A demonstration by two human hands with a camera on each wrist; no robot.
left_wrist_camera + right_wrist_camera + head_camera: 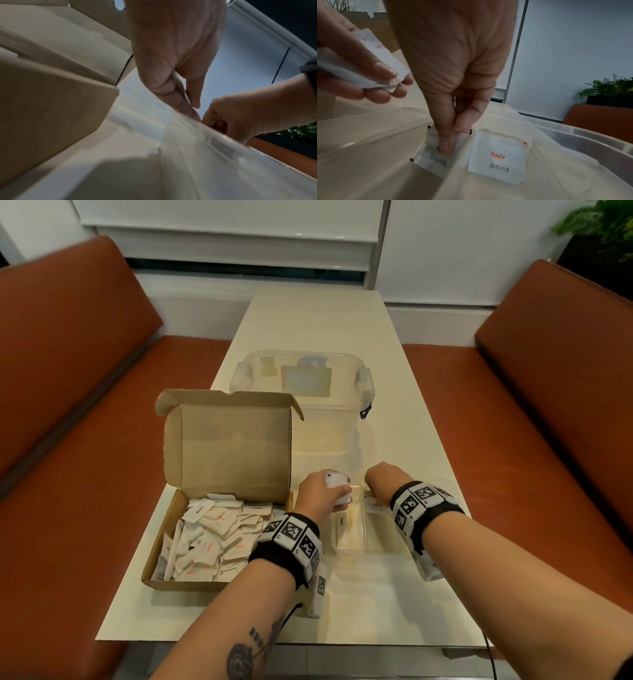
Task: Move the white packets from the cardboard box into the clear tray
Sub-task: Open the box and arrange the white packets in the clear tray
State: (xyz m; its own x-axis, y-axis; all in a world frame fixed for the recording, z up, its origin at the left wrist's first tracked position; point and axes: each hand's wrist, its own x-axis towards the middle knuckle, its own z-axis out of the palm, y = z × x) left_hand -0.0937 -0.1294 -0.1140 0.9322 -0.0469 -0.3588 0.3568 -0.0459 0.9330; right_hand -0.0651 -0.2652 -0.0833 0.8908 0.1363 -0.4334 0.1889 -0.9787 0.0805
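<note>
An open cardboard box (164,546) at the left holds several white packets (209,539). To its right lies the clear tray (352,541), split into compartments. My left hand (342,488) hovers over the tray's far left corner and grips a small stack of white packets (334,479). My right hand (453,136) reaches down into a compartment, thumb and forefinger pinching a black-printed packet (433,161). A Salt packet (498,158) lies in the neighbouring compartment. A Sugar packet (340,522) lies further left in the tray.
A large clear lidded storage bin (301,392) stands just behind the tray and box. Orange benches (68,378) flank the cream table (308,316) on both sides. A plant (603,224) sits at the far right.
</note>
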